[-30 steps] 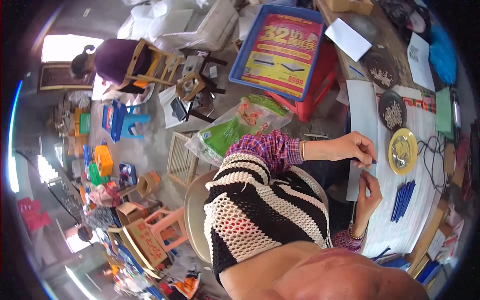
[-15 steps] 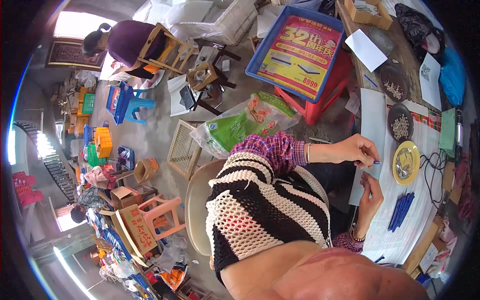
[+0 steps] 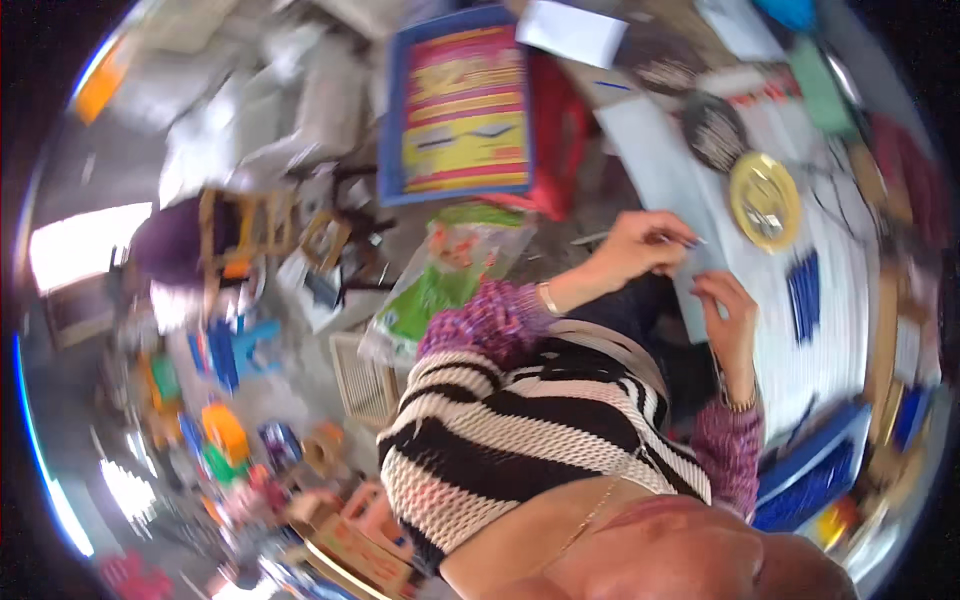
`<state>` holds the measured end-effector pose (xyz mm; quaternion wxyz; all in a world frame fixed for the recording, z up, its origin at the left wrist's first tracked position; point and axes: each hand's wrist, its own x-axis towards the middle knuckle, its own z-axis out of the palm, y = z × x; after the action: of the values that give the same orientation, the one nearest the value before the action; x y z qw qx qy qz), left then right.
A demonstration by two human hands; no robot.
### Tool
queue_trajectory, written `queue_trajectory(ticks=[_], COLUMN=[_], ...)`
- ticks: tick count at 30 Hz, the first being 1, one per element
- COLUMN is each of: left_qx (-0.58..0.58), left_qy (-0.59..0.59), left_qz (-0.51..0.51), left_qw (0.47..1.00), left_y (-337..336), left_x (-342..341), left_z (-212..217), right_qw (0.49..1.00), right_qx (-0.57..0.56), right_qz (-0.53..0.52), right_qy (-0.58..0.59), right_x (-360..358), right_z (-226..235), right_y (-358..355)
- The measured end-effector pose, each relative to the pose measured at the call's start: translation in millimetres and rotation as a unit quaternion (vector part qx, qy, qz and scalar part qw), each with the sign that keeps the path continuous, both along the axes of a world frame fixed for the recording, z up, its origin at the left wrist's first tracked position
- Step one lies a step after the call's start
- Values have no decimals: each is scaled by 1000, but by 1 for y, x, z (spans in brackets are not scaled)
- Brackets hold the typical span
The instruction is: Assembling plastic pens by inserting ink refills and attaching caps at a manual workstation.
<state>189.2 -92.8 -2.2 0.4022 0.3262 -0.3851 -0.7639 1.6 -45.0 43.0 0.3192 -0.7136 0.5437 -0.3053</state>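
My left hand (image 3: 648,246) is closed in a pinch on a small thin piece with a blue end (image 3: 692,243), held above the near edge of the white worktable (image 3: 830,340). Just right of it is my right hand (image 3: 728,300), its fingers loosely bent and apart, with nothing visible in them. Beyond both hands stands a yellow dish (image 3: 738,200) with shiny, clear-looking bits in it. Several slim blue sticks (image 3: 803,295) lie together on the table to the right of the dish. A dark round dish (image 3: 690,125) of small pale pieces sits farther off.
A blue tray (image 3: 845,425) of blue items is at the lower right. Another dark dish (image 3: 662,62) lies beyond the first. To the left stand a blue tray (image 3: 388,150) with a printed sheet, a red stool (image 3: 555,140) and a green plastic bag (image 3: 430,300). Another person (image 3: 170,245) sits farther left.
My view has turned and is blurred; the table and both hands appear higher and farther left. A blue tray has come into sight at the lower right. My left hand keeps its pinch.
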Motion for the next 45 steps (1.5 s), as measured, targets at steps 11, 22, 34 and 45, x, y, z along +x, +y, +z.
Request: queue_trajectory(ticks=[11, 22, 34, 45], left_qx=[-5, 2, 3, 16], left_qy=[0, 1, -7, -5], left_qz=[-11, -20, -33, -59], left_qw=[1000, 1000, 999, 998], left_y=[-6, -4, -8, -5], left_x=[-7, -2, -4, -26], left_z=[-14, -19, -19, -15], right_qw=[997, 966, 951, 980], right_qx=[-65, -188, -239, -174], right_qz=[-23, -40, -81, -87], right_qy=[35, 175, 181, 43], right_x=[-13, 6, 11, -35], right_z=[-2, -35, -58, -15], right_y=[-18, -119, -135, -84])
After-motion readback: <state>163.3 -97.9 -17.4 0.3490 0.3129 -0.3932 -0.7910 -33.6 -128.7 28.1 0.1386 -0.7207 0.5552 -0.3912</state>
